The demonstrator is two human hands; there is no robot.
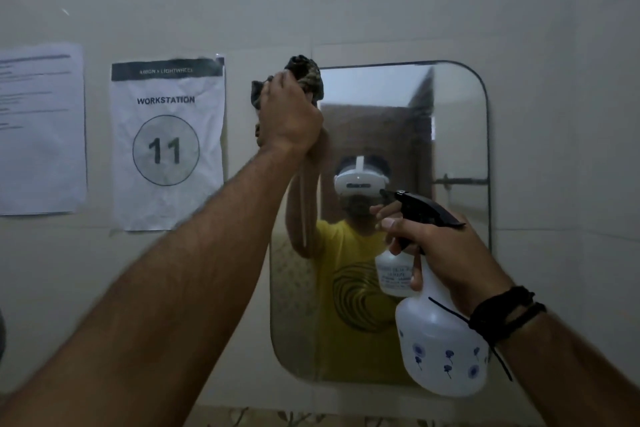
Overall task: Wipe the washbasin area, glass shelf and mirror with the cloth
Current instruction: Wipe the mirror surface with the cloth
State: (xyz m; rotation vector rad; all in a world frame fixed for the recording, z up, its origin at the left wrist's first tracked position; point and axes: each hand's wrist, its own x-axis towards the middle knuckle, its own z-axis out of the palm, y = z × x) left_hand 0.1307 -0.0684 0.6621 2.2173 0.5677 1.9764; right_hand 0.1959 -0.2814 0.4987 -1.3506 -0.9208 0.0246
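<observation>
A rounded wall mirror (pixel 453 135) hangs right of centre and reflects a person in a yellow shirt. My left hand (pixel 289 114) is raised to the mirror's top left corner, gripping a dark bunched cloth (pixel 306 74) that presses against the glass edge. Lower right, my right hand (pixel 440 253) holds a white spray bottle (pixel 440 340) with blue flower prints and a black trigger head, held upright in front of the mirror. The washbasin and glass shelf are out of view.
Two paper sheets are taped to the tiled wall left of the mirror: a "WORKSTATION 11" sign (pixel 168 146) and a text sheet (pixel 41 128). A patterned strip (pixel 311 418) shows along the bottom edge under the mirror.
</observation>
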